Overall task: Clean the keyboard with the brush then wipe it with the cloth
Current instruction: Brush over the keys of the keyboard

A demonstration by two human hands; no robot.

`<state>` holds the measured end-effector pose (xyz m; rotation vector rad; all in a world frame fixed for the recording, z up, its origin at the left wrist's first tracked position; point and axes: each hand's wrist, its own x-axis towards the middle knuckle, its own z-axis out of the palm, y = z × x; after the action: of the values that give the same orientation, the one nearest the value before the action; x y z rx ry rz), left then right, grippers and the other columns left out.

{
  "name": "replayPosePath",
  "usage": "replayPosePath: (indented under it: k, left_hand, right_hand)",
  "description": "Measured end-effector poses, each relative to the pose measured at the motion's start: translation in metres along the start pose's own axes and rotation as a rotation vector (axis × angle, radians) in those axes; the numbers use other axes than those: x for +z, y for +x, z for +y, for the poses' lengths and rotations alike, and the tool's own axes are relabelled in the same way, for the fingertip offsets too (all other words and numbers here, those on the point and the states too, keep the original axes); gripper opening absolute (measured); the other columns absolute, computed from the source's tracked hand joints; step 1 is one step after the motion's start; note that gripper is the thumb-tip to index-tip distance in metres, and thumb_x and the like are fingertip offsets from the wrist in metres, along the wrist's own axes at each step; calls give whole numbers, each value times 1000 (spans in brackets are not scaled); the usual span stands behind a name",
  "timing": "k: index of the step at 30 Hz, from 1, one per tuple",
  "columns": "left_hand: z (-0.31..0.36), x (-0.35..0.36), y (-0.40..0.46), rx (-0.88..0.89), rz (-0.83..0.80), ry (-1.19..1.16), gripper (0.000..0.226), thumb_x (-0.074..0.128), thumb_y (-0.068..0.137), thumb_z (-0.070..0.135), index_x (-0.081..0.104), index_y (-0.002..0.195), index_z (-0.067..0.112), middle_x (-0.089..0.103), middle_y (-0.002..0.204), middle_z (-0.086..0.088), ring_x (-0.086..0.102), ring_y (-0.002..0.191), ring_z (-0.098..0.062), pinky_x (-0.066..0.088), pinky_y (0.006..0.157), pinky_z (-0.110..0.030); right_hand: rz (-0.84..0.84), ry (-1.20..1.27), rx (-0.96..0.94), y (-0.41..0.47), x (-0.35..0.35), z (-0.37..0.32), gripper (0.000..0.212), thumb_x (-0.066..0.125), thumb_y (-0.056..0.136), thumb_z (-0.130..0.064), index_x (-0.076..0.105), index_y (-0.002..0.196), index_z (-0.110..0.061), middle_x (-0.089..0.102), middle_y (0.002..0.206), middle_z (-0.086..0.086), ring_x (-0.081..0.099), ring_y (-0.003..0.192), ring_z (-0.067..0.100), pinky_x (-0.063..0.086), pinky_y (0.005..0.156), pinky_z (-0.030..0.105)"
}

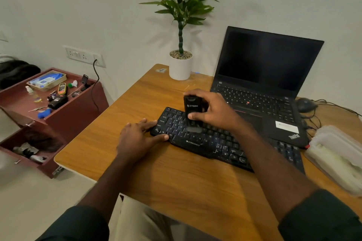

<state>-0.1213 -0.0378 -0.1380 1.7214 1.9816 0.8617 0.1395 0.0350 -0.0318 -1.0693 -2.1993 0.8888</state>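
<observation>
Right hand (213, 111) grips the brush (193, 110) upright at frame centre, bristles on the keyboard (197, 141); the keyboard's long axis runs toward lower right; left hand (137, 137) lies flat, steadying its left end.

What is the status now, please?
Right hand grips brush, bristles on keyboard. Left hand steadies keyboard's left end. Nothing in the way.

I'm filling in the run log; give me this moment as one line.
stage: brushing | right hand: grips brush on keyboard left keys | left hand: steadies keyboard's left end | cloth: not identifiable
</observation>
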Motion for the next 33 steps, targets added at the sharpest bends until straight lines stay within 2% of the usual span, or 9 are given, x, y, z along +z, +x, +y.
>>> replayPosePath:
  k: [2, 6, 8, 11, 14, 19, 23, 28, 33]
  left_hand:
    - [1, -1, -1, 6, -6, 0, 99, 56, 51, 97, 57, 133, 41, 48, 150, -3, 47, 134, -27, 41, 109, -54]
    - [4, -3, -2, 15, -1, 8, 103, 54, 50, 98, 58, 134, 37, 49, 149, -4, 47, 134, -28, 40, 109, -54]
    - [6, -4, -3, 16, -9, 8, 104, 54, 50, 98, 58, 134, 36, 49, 150, -4, 47, 133, -28, 40, 109, -53]
    - [6, -5, -4, 15, -5, 4, 105, 53, 50, 98, 59, 134, 35, 49, 149, -4, 47, 133, -28, 40, 110, -53]
    - [7, -5, -4, 22, 1, 19, 104, 54, 50, 97, 60, 133, 35, 50, 148, -4, 48, 133, -28, 38, 111, -50]
    - [7, -5, -3, 23, -1, -3, 104, 54, 50, 99, 61, 132, 35, 50, 148, -5, 51, 131, -27, 41, 109, -53]
    - [8, -6, -3, 27, -7, 10, 104, 52, 51, 99, 60, 133, 35, 50, 148, -5, 49, 132, -28, 40, 109, -53]
    - [8, -6, -4, 18, -1, 7, 103, 54, 51, 98, 60, 132, 35, 51, 148, -6, 49, 132, -29, 40, 110, -53]
    - [6, -5, -4, 23, 2, -5, 101, 56, 52, 98, 60, 132, 36, 51, 147, -6, 51, 131, -29, 41, 108, -55]
  right_hand:
    - [76, 49, -40, -3, 11, 0, 66, 82, 81, -14, 56, 139, -32, 61, 133, -3, 61, 115, 9, 56, 90, 25]
    - [-15, -2, 14, -16, 17, 8, 66, 79, 85, -16, 52, 140, -40, 54, 135, -8, 55, 107, -5, 52, 79, 8]
    - [-57, -32, 32, -24, 6, 17, 66, 81, 84, -20, 53, 138, -45, 57, 136, -5, 58, 112, 2, 57, 91, 22]
    - [-170, -151, 56, -31, -16, 24, 66, 83, 79, -26, 54, 134, -48, 60, 133, -8, 57, 122, 11, 53, 102, 43]
    - [-204, -184, 85, -31, -29, 19, 62, 85, 76, -19, 61, 129, -42, 64, 128, -10, 59, 119, 11, 52, 102, 44]
    - [2, -34, 40, -32, -6, 11, 66, 83, 81, -23, 54, 135, -48, 60, 134, -4, 59, 119, 15, 57, 98, 44]
    - [-32, -48, 42, -42, 1, 22, 67, 80, 83, -25, 50, 137, -52, 59, 135, -3, 61, 119, 15, 57, 97, 46]
    - [-114, -123, 88, -58, -35, 27, 63, 84, 78, -13, 61, 132, -36, 64, 126, -10, 62, 111, 2, 55, 93, 29]
    - [41, -33, 17, -54, -19, 25, 66, 84, 80, -22, 56, 135, -44, 63, 130, -3, 63, 116, 12, 59, 94, 39]
